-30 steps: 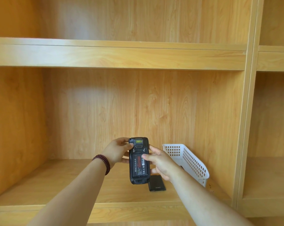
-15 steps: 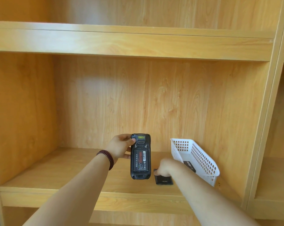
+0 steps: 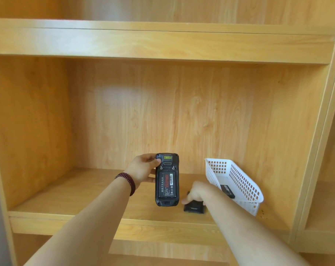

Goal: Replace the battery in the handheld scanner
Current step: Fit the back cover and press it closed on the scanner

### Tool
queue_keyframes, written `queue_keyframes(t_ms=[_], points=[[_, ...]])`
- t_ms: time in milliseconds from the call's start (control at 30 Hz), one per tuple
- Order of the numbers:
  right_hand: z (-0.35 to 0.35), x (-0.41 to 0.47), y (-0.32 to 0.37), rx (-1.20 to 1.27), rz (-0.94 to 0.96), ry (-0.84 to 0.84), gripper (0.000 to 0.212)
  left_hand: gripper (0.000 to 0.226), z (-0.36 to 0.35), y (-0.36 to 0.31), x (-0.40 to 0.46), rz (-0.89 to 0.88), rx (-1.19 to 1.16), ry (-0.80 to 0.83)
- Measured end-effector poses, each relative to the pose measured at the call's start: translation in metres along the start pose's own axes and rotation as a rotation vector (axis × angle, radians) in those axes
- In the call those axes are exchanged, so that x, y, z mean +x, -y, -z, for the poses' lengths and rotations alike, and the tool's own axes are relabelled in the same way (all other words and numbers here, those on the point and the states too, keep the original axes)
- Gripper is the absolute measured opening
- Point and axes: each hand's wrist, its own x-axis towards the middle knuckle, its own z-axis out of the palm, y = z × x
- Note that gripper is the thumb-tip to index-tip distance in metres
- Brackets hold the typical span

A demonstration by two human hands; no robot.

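The scanner (image 3: 167, 179) is held upright above the wooden shelf (image 3: 82, 196), its back turned toward us. It is a chunky black handheld with a small yellow-green window near the top and two screws under that. The rear cover is off, so the battery (image 3: 167, 184) sits exposed in its bay: a dark slab with white print, a red block and a barcode sticker. The left hand (image 3: 143, 169) grips the scanner along its left edge, thumb curled over the upper corner, a dark red bead bracelet (image 3: 126, 180) on the wrist. The right hand (image 3: 196, 191) is down on the shelf, fingers curled over a flat black piece (image 3: 194, 208) lying just right of the scanner. Just beside that hand a white plastic basket (image 3: 239, 181) leans tilted against the cabinet's side wall, with another dark battery-like slab (image 3: 227, 191) inside it.
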Motion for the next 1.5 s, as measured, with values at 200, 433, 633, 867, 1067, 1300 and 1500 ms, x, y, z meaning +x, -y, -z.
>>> queue_keyframes(t_ms=[200,433,633,867,1067,1300,1500], points=[[0.008,-0.005,-0.003,0.189,0.034,-0.09,0.053,0.022,-0.003,0.0,0.0,-0.005,-0.008,0.013],[0.044,-0.026,-0.03,0.633,0.263,-0.362,0.035,0.023,-0.009,-0.003,-0.002,-0.014,0.002,0.02],[0.099,-0.069,-0.05,1.133,0.518,-0.462,0.024,0.025,-0.02,-0.009,0.0,-0.026,-0.004,0.018],[0.09,-0.097,-0.027,0.799,0.726,-0.257,0.027,0.026,-0.032,-0.017,0.002,-0.038,0.01,0.033],[0.063,-0.081,-0.018,0.746,0.709,-0.238,0.024,0.028,-0.037,-0.02,0.002,-0.035,0.014,0.028],[0.057,-0.078,-0.016,0.687,0.709,-0.285,0.025,0.028,-0.038,-0.023,0.001,-0.042,0.028,0.018],[0.05,-0.077,-0.019,0.615,0.692,-0.325,0.024,0.028,-0.039,-0.021,0.003,-0.034,0.018,0.016]])
